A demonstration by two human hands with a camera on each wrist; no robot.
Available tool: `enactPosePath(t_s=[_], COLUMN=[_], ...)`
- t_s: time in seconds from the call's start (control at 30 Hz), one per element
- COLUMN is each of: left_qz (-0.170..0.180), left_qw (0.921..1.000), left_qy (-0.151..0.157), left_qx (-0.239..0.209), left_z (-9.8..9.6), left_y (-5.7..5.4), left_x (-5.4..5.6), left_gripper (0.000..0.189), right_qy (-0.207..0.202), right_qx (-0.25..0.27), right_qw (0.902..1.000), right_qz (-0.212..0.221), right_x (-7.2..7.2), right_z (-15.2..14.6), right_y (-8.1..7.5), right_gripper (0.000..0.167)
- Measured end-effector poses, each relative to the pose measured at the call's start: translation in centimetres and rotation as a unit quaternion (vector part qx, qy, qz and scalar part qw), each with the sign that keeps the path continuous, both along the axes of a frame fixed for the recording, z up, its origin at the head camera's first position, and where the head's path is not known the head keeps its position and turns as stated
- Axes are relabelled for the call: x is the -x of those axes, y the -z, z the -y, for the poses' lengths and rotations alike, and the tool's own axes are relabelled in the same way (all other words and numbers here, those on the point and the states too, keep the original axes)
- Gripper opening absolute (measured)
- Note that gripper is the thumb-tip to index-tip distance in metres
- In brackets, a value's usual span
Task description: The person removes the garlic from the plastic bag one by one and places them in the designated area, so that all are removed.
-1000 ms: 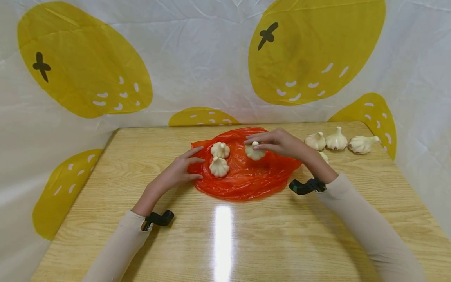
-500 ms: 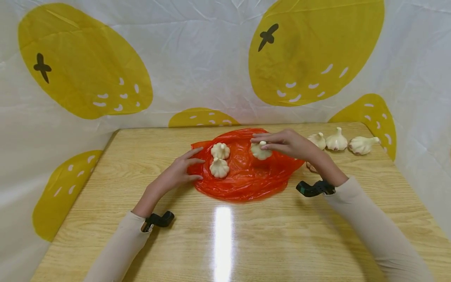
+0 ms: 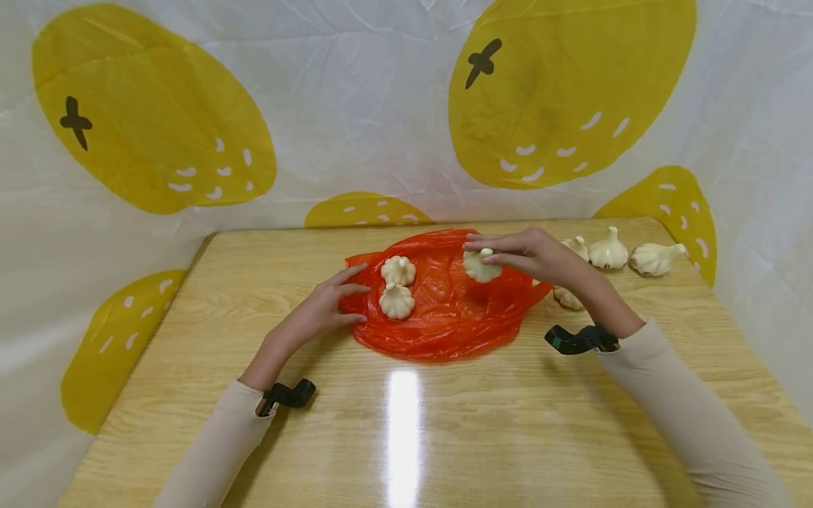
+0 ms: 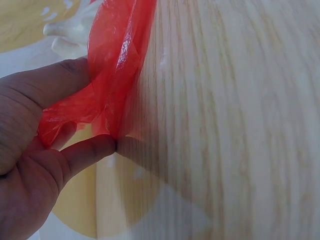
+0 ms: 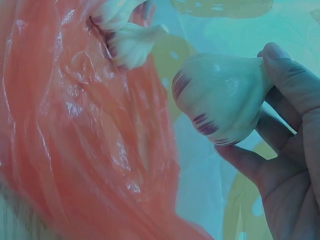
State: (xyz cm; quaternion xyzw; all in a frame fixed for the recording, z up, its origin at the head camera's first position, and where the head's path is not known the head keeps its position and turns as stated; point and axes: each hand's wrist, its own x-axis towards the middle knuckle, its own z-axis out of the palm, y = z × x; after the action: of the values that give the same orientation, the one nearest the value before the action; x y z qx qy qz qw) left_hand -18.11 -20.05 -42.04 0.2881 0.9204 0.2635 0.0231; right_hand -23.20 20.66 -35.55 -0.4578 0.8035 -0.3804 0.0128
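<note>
My right hand [image 3: 530, 255] pinches a garlic bulb [image 3: 481, 265] by its neck and holds it above the right part of a red plastic bag [image 3: 438, 324]. In the right wrist view the garlic's purple-streaked base points away from the palm. Two more garlic bulbs, one [image 3: 398, 270] behind the other [image 3: 396, 301], sit touching on the left part of the bag. My left hand [image 3: 320, 305] rests at the bag's left edge, fingers spread. In the left wrist view its thumb touches the red film and a fingertip [image 4: 107, 144] meets the table by the bag's edge.
Several other garlic bulbs lie at the table's back right; one [image 3: 607, 249] stands upright, another [image 3: 657, 259] lies on its side, and one [image 3: 567, 298] is partly behind my right forearm. A patterned cloth [image 3: 362, 106] hangs behind the wooden table [image 3: 495, 437].
My right hand has moved to the right with the garlic bulb, away from the two resting on the bag. The left hand has stayed in place.
</note>
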Motion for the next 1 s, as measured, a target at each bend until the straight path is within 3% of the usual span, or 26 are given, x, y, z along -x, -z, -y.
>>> enactPosePath(t_s=[0.33, 0.63, 1.0], left_qz=[0.0, 0.002, -0.001], left_qw=[1.0, 1.0, 1.0], left_qy=[0.0, -0.001, -0.001], left_qx=[-0.003, 0.003, 0.008], left_z=[0.0, -0.2, -0.3], left_y=[-0.1, 0.0, -0.1], left_x=[0.0, -0.1, -0.1], left_gripper=[0.049, 0.05, 0.05], right_qy=[-0.001, 0.031, 0.035], right_qx=[0.024, 0.009, 0.017], right_qw=[0.9994, 0.9986, 0.9939], right_qz=[-0.024, -0.041, -0.103], right_x=[-0.3, -1.0, -1.3], right_z=[-1.4, -3.2, -5.3], right_y=[-0.3, -1.0, -1.4], right_gripper=[0.04, 0.038, 0.04])
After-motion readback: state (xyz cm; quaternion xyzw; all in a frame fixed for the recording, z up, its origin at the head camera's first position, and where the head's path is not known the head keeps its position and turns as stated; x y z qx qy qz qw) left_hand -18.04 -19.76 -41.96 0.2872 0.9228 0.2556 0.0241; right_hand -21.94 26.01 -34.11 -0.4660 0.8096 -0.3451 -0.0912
